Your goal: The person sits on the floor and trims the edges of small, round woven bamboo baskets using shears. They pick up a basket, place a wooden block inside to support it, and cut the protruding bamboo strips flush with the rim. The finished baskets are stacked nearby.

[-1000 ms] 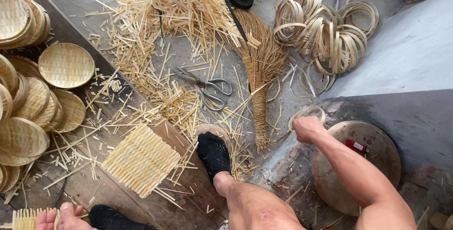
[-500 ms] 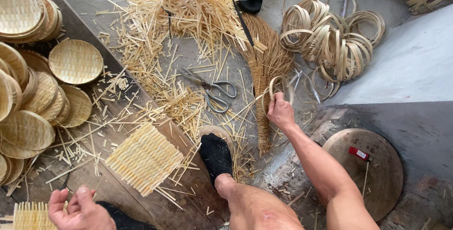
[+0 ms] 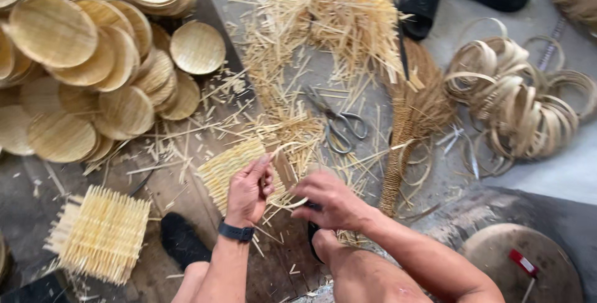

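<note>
I pinch the thin pale bamboo hoop (image 3: pixel 287 175) with my left hand (image 3: pixel 249 188) against the square woven straw mat (image 3: pixel 233 169); my right hand (image 3: pixel 329 200) grips the hoop's near edge, best kept centred.

Pale yellow woven mat (image 3: pixel 239 169), straw-coloured round trays (image 3: pixel 93 60), black wristband (image 3: pixel 236 232), grey scissors (image 3: pixel 336 122)
</note>
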